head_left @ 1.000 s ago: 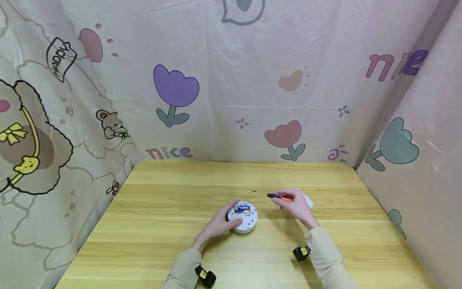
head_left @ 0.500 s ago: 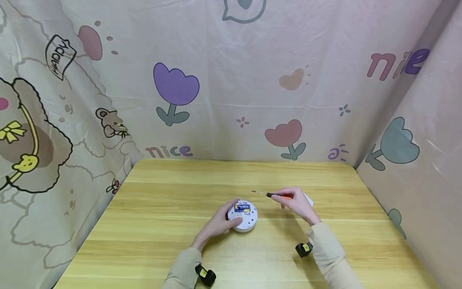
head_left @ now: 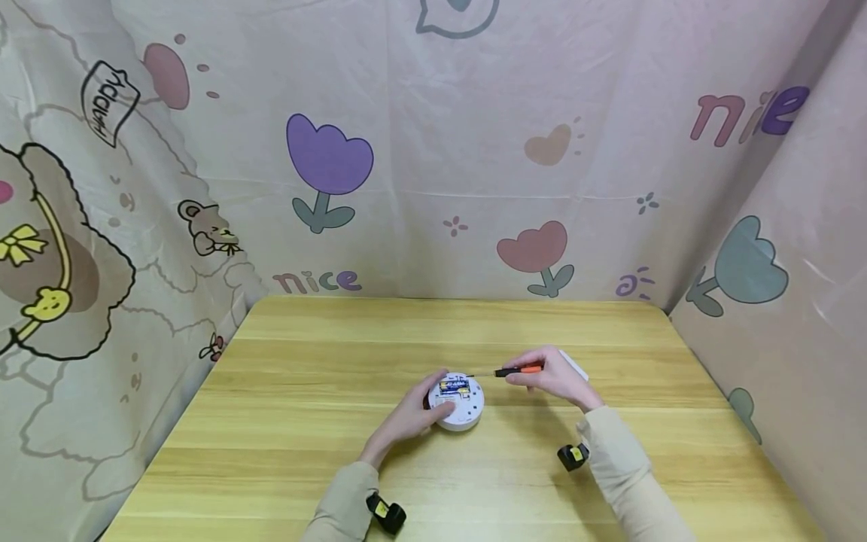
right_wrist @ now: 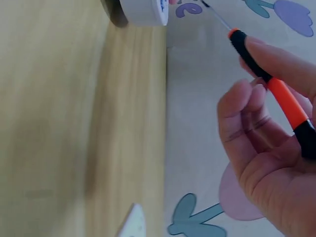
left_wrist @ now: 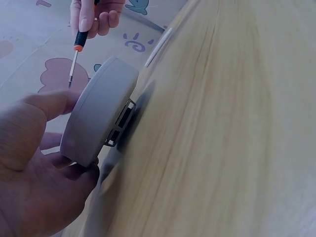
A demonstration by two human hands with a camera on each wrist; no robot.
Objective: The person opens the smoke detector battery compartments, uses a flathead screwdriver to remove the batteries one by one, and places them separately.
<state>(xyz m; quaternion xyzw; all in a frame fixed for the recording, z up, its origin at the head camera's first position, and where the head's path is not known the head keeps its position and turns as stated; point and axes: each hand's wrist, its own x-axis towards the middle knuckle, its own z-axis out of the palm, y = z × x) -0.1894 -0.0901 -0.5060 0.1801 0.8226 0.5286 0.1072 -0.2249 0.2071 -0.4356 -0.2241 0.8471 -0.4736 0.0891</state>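
Right hand pinches screwdriver — tip now in over white disc, within working reach. Left hand grips it.

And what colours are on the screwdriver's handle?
Black and orange; the handle shows best in the right wrist view.

In front of you lies a light wood-grain tabletop, with a pale printed curtain behind its far edge. Facing you on that cloth are a purple tulip, a smaller dusty-red tulip, a peach heart and multicoloured "nice" lettering. To your left, the left-hand cloth carries a small brown bear and a yellow bow; to your right you have a blue-green tulip.
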